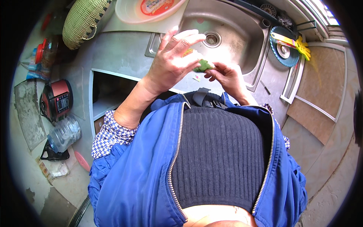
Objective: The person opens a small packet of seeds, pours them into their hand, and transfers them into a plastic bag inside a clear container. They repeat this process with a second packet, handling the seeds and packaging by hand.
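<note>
Over the front of the stainless-steel sink (238, 54), both my hands are on a small, soft-looking packet (203, 65) with green, white and yellow parts. My left hand (177, 54) has its thumb against the packet while its other fingers spread upward. Part of the packet is hidden behind that thumb. At the packet's right end, my right hand (228, 75) pinches the edge between thumb and fingertips. Just below lies a small pale scrap (196, 78) with a red mark, on the sink's front ledge. The drain (212, 39) shows beyond my hands.
A plastic basin (127, 15) and a woven basket (80, 24) are at the upper left. Further left stand a red-and-black electric cooker (58, 98) and a clear plastic bottle (65, 133). To the right, a yellow hand-shaped clapper (303, 48) lies across a blue-green basket (276, 55).
</note>
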Motion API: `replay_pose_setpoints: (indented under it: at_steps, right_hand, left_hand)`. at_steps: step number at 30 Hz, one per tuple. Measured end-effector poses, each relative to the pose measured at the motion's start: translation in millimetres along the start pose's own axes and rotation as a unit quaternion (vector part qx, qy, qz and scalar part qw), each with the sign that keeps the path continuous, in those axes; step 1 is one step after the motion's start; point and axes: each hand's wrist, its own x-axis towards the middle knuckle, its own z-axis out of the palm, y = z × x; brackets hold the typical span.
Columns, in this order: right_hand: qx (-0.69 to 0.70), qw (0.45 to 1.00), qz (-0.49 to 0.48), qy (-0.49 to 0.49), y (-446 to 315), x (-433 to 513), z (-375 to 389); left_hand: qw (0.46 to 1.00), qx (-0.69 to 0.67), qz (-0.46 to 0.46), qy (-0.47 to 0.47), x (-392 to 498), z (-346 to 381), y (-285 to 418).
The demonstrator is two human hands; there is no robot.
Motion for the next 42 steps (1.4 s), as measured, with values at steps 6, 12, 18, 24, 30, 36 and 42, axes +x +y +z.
replay_pose_setpoints:
  at_steps: [6, 12, 18, 24, 30, 36, 42]
  right_hand:
    - [-0.003, 1.0, 0.001, -0.006, -8.3, 0.2, -4.2]
    - [0.002, 1.0, -0.016, -0.008, -8.0, 3.4, -14.2]
    - [-0.054, 0.998, -0.027, 0.009, -0.5, 3.8, -12.7]
    - [-0.025, 0.995, -0.061, 0.076, 4.5, 8.2, -8.9]
    - [-0.339, 0.878, -0.312, 0.133, 3.0, 2.3, -3.9]
    - [-0.186, 0.936, -0.248, 0.17, 16.5, 3.8, -6.0]
    - [0.154, 0.978, -0.092, 0.109, 31.7, 2.1, -5.4]
  left_hand:
    - [0.999, -0.031, 0.009, -0.035, 9.8, -5.6, -2.7]
    - [0.999, -0.034, -0.009, -0.034, 11.2, -6.5, -1.6]
    - [0.963, -0.151, -0.11, -0.193, 8.1, -3.8, -2.9]
    - [0.86, -0.397, -0.257, -0.19, 5.2, 3.4, -3.2]
    - [0.735, -0.513, -0.416, -0.15, 7.5, 6.4, -1.7]
    - [0.679, -0.594, -0.364, -0.232, 6.1, 3.2, 3.9]
    - [0.898, -0.322, -0.258, -0.156, -1.6, 18.0, 7.4]
